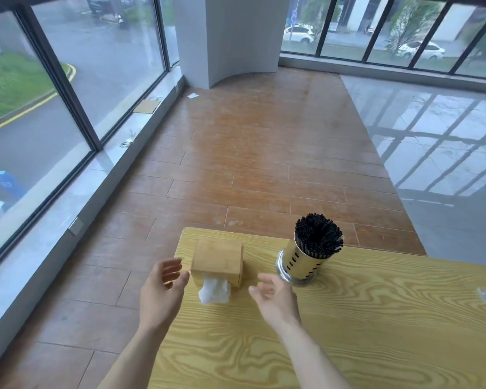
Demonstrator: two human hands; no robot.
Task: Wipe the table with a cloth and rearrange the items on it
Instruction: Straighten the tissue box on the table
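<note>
Table (376, 318) — yellow wood grain — beside window (68, 94), over plank floor (250, 164).

Table (376, 318) with box (218, 258), canister (302, 259)

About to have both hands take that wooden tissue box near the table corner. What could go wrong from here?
1. The tissue box sits by the table's far-left corner; a push from the right hand could tip it onto the floor.
2. The tissue hangs out loose and may snag or pull free.
3. The metal holder of black sticks stands close; a right elbow swing might topple it.
</note>
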